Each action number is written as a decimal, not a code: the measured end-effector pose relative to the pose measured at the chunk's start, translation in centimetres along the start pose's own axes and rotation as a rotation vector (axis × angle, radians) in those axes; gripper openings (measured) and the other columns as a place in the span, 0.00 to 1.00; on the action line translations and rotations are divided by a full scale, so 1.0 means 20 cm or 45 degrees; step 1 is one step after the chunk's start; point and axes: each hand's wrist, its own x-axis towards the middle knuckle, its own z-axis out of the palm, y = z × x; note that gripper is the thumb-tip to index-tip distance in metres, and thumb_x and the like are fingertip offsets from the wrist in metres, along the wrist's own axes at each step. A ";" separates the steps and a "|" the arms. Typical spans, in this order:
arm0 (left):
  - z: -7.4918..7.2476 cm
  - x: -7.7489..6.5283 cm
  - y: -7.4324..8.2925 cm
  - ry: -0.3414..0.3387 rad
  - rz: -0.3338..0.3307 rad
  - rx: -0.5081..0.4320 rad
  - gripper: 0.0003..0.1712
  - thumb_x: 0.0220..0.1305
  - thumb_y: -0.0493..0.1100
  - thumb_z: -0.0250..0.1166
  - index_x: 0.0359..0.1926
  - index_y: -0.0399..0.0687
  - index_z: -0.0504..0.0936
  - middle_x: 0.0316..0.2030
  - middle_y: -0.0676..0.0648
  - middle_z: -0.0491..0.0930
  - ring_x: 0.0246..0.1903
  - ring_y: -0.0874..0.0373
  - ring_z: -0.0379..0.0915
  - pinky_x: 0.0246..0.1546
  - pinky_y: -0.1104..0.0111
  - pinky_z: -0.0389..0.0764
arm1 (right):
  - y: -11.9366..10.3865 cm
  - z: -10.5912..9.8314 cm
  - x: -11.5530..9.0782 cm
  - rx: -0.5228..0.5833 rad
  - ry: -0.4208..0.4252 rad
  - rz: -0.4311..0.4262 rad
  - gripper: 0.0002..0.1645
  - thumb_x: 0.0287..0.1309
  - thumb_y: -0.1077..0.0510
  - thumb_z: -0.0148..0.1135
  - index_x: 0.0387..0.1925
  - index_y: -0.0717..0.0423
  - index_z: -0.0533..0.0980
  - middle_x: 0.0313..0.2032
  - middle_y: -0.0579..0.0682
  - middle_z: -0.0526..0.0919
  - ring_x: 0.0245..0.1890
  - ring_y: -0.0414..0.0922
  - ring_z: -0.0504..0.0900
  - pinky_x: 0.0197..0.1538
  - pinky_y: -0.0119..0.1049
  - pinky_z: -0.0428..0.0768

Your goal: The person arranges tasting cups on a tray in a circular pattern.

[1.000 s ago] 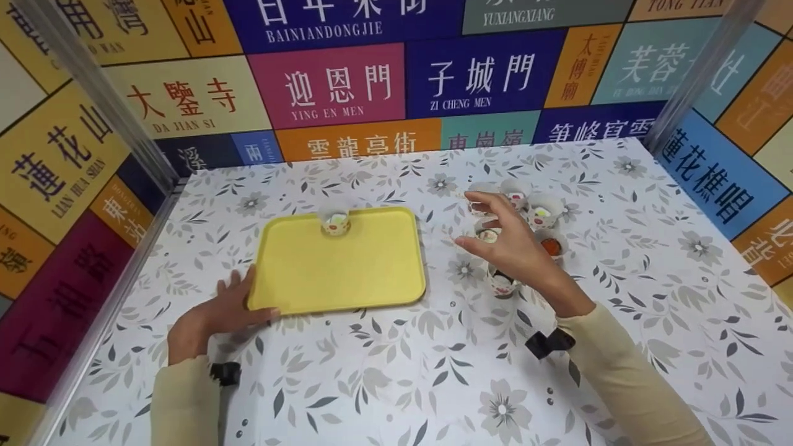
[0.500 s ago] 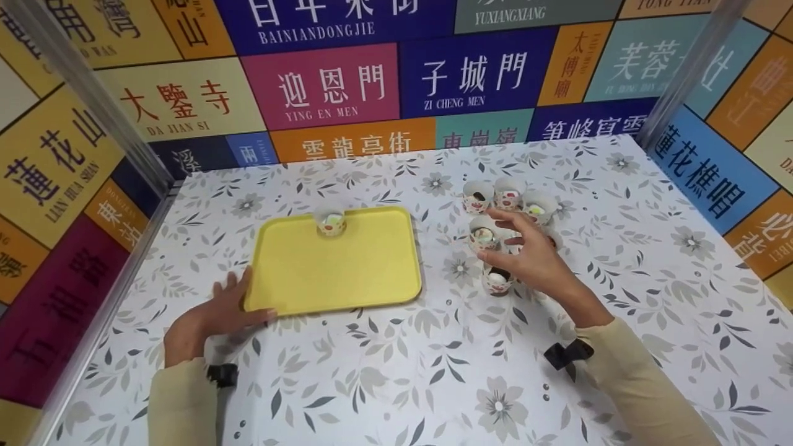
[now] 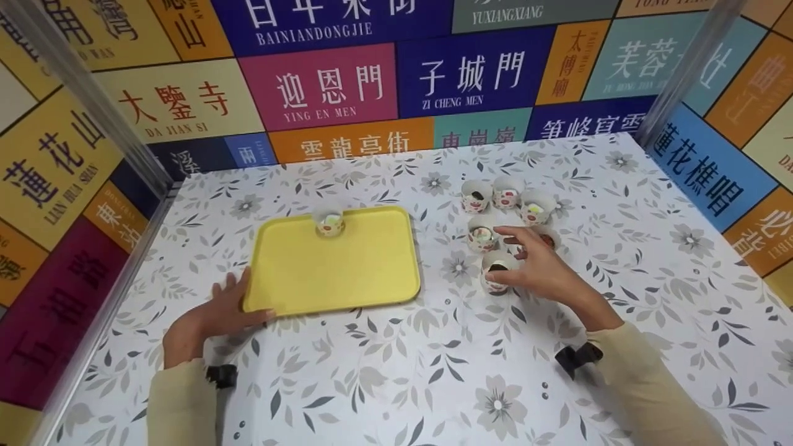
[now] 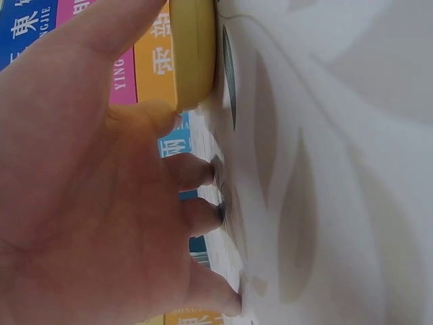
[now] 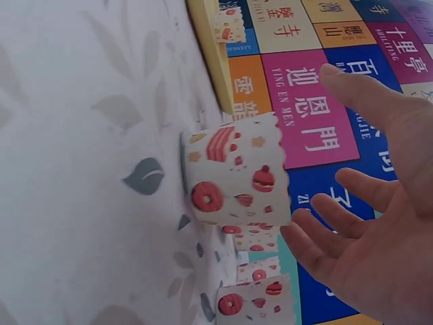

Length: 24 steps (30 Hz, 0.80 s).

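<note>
1. The table [image 3: 372,384], white with a grey print of leaves and flowers, stretches beneath both grips.
2. A yellow tray [image 3: 334,266] lies flat on it, its near left corner at the left grip [image 3: 217,316].
3. A dark-filled cup [image 3: 492,263] stands upright at the right grip [image 3: 545,266], partly hidden by the thumb.
4. A pale-filled cup [image 3: 481,238] stands just left of that grip.
5. Beyond it stand a far-left cup [image 3: 474,203], middle cup [image 3: 507,198] and far-right cup [image 3: 534,215].
6. A red-filled cup [image 3: 550,238] shows partly behind the right grip.
</note>
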 end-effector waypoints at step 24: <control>0.01 0.01 -0.01 0.019 0.014 -0.001 0.70 0.60 0.71 0.64 0.78 0.48 0.23 0.75 0.30 0.16 0.73 0.27 0.09 0.69 0.28 0.29 | 0.11 0.00 0.03 -0.184 -0.133 -0.021 0.53 0.50 0.48 0.78 0.72 0.54 0.59 0.70 0.60 0.66 0.67 0.60 0.71 0.64 0.57 0.72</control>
